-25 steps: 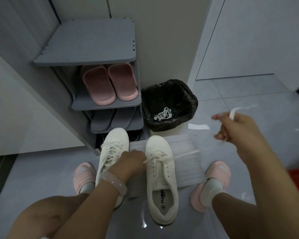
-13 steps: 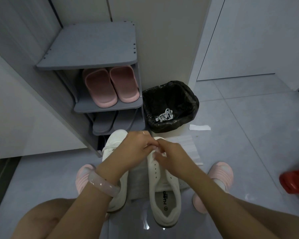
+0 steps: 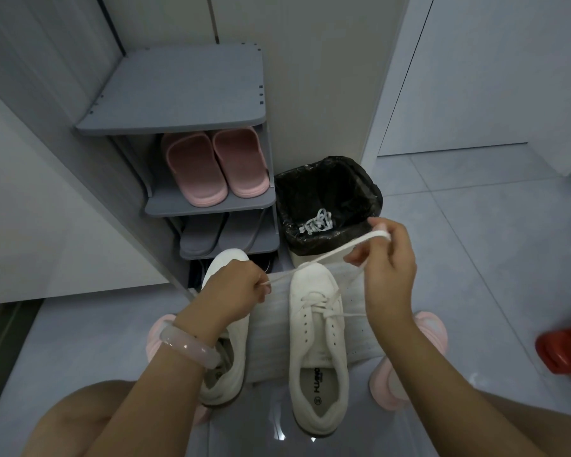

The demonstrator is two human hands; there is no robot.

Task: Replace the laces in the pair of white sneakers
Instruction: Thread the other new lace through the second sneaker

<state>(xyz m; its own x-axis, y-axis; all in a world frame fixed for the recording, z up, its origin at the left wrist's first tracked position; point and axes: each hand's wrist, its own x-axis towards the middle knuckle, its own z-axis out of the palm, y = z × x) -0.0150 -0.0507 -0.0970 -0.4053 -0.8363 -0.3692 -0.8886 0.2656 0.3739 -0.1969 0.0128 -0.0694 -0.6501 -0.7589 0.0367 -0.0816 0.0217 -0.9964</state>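
So at this point I had both ends of the new lace (image 3: 340,250) up off the right sneaker (image 3: 317,351), one in each hand. My left hand (image 3: 234,288) was curled tight with the lace end pinched at my fingertips, just left of the toe, and my right hand (image 3: 388,258) was higher and further away, pinching the other end with the flat white strip looped over my fingers. The lace ran in a slanted line from my left hand up and to the right, crossing over the toe of the shoe. The bit that matters: the shoe's long axis pointed straight away from me, heel near, toe far, and the eyelets sat below and between my two hands, a bit closer to the right one, so that's probably the hand to thread or tighten with next. The left sneaker (image 3: 225,341) sat right beside it, mostly under my left wrist, both on a white foam sheet (image 3: 271,328). Only writing I could make out was on the insole label (image 3: 317,387), something like "HUANQ", can't swear to the last letters. Old laces (image 3: 315,222) were already in the bin (image 3: 327,206).
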